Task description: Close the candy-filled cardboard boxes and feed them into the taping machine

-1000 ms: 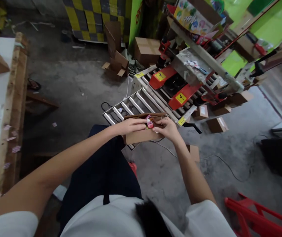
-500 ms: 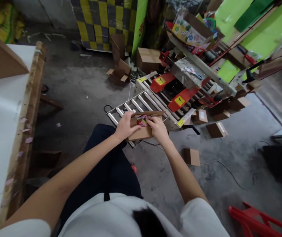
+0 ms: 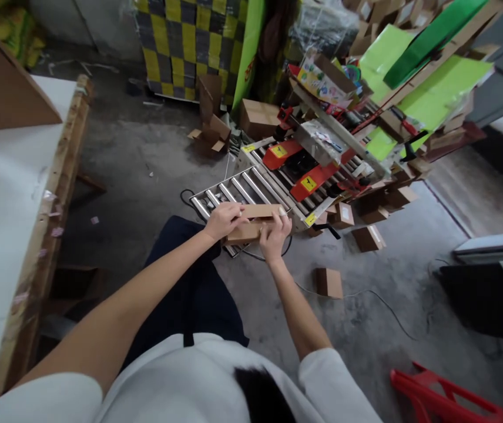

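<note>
A small brown cardboard box [image 3: 241,234] is between my two hands, at the near end of a roller conveyor [image 3: 243,187]. My left hand [image 3: 225,221] grips its left end, with fingers bent over the top edge. At the other end, my right hand [image 3: 275,235] has its fingers curled on the raised flap [image 3: 260,210]. The flap leans partly over the opening, and a dark gap shows beneath it. What lies inside is hidden. Just beyond the box stands a carton sealing machine [image 3: 298,170] with red side guides.
A white table [image 3: 9,170] with a wooden edge runs along my left. Small cartons [image 3: 329,283] lie on the floor to the right, near a loose cable. A red plastic stool [image 3: 436,393] is at lower right. An opened carton [image 3: 211,134] sits beyond the conveyor.
The flap has come forward over the box, and the colourful packets inside are now out of sight. My right hand has moved from the packets onto the flap. The view has shifted slightly right.
</note>
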`<state>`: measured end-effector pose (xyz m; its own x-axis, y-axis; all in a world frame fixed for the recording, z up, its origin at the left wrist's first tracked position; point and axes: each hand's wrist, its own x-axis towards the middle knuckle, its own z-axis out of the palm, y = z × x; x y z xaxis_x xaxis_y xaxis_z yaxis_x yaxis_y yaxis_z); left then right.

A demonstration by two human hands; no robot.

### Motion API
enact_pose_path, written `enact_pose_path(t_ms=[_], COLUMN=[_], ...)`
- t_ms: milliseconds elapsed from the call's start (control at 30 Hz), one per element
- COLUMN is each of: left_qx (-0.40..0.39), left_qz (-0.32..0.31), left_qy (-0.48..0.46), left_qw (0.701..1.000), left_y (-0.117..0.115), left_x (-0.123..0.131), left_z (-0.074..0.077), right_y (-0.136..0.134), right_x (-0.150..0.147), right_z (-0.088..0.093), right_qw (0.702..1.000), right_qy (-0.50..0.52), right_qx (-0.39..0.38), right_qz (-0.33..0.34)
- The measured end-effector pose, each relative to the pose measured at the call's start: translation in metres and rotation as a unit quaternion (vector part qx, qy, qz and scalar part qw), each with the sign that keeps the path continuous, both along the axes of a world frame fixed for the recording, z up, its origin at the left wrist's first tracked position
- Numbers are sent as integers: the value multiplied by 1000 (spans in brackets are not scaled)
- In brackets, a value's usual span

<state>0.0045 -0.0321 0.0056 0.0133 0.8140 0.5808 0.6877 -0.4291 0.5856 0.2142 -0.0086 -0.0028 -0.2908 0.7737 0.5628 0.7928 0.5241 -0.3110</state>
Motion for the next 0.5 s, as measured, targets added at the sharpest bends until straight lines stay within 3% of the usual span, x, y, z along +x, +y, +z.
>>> enact_pose_path(t_ms=[100,200,300,400,500], left_qx=[-30,-65,-82,-139,-198], left_qz=[29,54,39,35,5], left_qy=[2,-22,-69,-138,-209], left_qw=[999,996,993,980,958], left_y=[-17,-41,-56,-57,-55], left_x=[7,26,45,47,34], left_z=[8,13,13,13,13], right_y=[0,30,44,12,-35], right_x=[-2,8,18,11,-2], right_z=[3,19,30,29,25], right_qw=[993,968,958,962,962], right_qy=[-95,-173,-199,-194,-198], right_qx=[-53,-116,-156,-158,-138], right_qz=[43,139,138,106,125])
